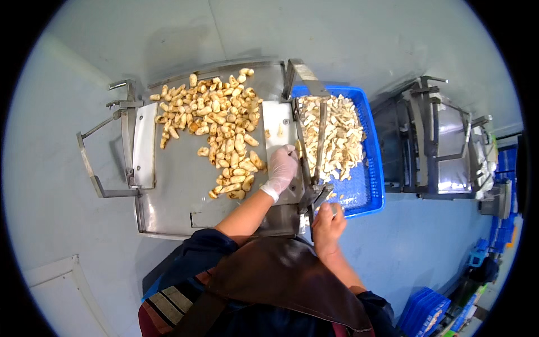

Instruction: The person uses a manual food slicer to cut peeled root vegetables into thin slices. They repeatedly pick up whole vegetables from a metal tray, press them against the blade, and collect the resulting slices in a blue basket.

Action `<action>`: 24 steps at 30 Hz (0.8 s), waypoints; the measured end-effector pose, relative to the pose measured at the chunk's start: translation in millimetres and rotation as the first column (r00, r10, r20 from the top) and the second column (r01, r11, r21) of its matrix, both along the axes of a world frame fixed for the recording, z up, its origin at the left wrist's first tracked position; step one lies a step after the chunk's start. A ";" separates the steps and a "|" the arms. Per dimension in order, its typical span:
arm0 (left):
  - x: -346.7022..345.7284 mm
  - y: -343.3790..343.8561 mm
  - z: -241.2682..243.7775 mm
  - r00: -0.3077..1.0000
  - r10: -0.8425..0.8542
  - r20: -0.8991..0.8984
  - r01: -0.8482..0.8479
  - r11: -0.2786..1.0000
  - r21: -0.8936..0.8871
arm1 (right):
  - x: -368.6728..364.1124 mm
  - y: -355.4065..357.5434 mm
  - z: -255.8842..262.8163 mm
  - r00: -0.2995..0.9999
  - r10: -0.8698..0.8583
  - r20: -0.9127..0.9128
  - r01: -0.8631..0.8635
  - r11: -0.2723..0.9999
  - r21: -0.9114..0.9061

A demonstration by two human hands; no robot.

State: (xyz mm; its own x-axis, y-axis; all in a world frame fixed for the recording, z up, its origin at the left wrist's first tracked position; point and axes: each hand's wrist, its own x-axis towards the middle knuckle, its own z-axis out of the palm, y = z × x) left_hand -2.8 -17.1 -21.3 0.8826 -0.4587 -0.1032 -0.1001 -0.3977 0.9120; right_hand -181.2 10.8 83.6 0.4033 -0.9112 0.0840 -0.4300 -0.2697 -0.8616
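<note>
My left hand (283,168), in a thin translucent glove, lies on the white cutting board (276,113) with its fingers closed near the blade frame; whether they hold a piece is hidden. A small pale piece sits at the blade just beyond them. My right hand (328,223), bare, is closed around the handle end of the hinged metal slicer arm (321,143). To the left, many whole mushrooms (219,113) are heaped on a stainless steel tray table (177,168). Right of the blade, sliced mushrooms (337,130) fill much of a blue plastic basket (377,168).
A second metal slicer frame with a white board (145,145) is fixed at the table's left edge. More metal frames (452,147) stand right of the basket. Stacked blue baskets (425,311) are on the floor at lower right. A wall (261,29) rises behind the table.
</note>
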 end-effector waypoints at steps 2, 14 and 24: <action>6.7 -4.6 7.0 0.996 -0.060 -0.066 0.058 0.998 -0.039 | -12.3 2.3 -37.7 0.991 -0.007 0.135 0.007 1.000 0.002; 9.8 4.1 4.6 0.994 -0.093 -0.058 0.093 0.996 0.009 | -6.7 0.9 -29.0 0.992 -0.003 0.129 -0.014 0.991 0.131; 5.0 -5.5 26.6 0.977 -0.090 -0.195 0.117 0.984 0.131 | -29.1 5.7 -90.2 0.980 0.057 0.192 -0.075 0.993 0.090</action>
